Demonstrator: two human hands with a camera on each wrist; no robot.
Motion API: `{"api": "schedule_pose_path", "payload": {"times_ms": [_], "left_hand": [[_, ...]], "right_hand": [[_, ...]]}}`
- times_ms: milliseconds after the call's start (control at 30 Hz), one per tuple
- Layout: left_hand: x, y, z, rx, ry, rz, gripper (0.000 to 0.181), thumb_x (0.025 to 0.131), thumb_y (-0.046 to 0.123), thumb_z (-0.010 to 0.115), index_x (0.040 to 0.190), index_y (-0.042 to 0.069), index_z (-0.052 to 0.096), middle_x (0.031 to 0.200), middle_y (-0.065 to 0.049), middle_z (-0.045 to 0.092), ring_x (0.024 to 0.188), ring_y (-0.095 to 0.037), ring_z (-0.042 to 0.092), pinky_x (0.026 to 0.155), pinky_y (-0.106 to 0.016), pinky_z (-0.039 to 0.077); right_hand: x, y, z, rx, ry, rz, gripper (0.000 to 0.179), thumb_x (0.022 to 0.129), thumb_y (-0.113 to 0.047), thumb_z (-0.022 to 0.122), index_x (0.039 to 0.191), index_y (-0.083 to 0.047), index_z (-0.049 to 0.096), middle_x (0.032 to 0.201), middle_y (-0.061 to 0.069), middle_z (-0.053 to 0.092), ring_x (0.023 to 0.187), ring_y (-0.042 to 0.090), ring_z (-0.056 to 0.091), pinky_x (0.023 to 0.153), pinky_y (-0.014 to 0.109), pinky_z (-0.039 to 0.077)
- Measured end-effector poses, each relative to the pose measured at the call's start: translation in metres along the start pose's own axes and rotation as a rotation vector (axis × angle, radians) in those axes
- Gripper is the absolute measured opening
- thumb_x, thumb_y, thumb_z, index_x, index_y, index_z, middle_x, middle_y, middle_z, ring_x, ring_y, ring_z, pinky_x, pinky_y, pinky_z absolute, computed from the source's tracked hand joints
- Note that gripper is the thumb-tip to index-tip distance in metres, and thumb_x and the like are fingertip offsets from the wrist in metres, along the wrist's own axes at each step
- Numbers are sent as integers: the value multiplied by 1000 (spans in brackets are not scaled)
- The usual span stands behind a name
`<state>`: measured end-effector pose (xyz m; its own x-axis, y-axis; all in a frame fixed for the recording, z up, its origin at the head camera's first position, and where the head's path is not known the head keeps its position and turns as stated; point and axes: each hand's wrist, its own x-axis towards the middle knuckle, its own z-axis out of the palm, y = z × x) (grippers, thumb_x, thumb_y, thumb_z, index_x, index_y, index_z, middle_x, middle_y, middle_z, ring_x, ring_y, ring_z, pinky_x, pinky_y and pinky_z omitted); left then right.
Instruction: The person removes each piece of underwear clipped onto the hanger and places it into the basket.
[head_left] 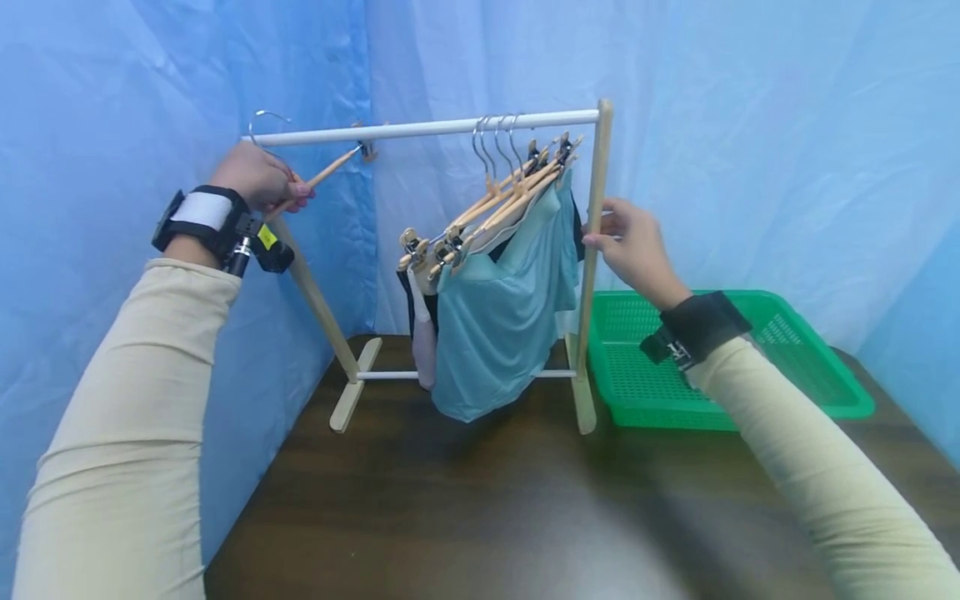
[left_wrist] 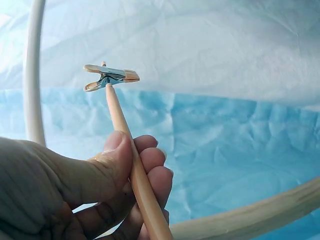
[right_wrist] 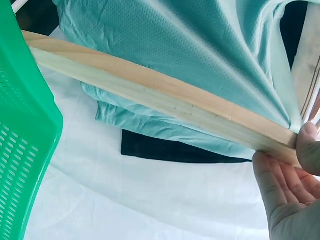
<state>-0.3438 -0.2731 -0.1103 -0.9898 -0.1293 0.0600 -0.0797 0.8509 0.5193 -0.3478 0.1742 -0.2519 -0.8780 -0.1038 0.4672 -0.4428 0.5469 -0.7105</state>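
In the head view my left hand (head_left: 258, 177) grips the bar of a wooden clip hanger (head_left: 332, 168) at the left end of the white rail (head_left: 435, 128). The metal hook (head_left: 257, 118) rises above the rail; whether it rests there I cannot tell. In the left wrist view, thumb and fingers pinch the hanger bar (left_wrist: 119, 116), and the visible clip (left_wrist: 110, 77) bears no garment. My right hand (head_left: 633, 248) holds the rack's right wooden post (head_left: 599, 175) between thumb and fingers. Beside that post, several hangers (head_left: 504, 200) carry clothes, a light teal garment (head_left: 498, 317) frontmost.
Behind the right forearm, a green perforated basket (head_left: 630, 400) sits on the dark wooden table (head_left: 480, 508). The rack's left foot (head_left: 356, 387) stands near the table's left edge. Blue and white cloth (head_left: 750, 150) surrounds the back and sides.
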Motion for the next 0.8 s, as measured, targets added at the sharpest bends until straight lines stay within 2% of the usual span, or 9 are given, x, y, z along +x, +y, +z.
{"api": "schedule_pose_path", "payload": {"times_ms": [200,433,667,800], "left_hand": [[5,-1,1,23,-25,-27,35,104,19,59,121,-9,68,59,9,65,61,-7,63,58,-29,49],[8,-1,7,84,-56,-14,37,105,18,56,126,-11,65,64,6,67,63,-9,63,58,-29,48],[12,-6,13,94,-71,3,35,104,19,59,119,-11,67,60,8,64,61,-12,61,56,-29,46],[10,-7,11,96,-82,-2,31,104,18,60,113,-10,68,60,7,64,59,-11,58,55,-28,45]], "right_hand": [[-2,3,0,0,5,10,40,99,-5,64,138,-1,56,120,26,69,120,38,66,103,53,53],[-3,4,-1,-1,12,8,41,99,-4,64,139,-1,56,120,26,70,120,39,65,103,54,52],[-2,6,-1,-7,12,12,41,99,-4,64,139,-2,56,120,26,69,121,39,65,103,54,52],[-1,5,-1,-4,15,9,41,99,-5,64,139,-2,56,120,25,69,121,39,65,103,54,52]]}}
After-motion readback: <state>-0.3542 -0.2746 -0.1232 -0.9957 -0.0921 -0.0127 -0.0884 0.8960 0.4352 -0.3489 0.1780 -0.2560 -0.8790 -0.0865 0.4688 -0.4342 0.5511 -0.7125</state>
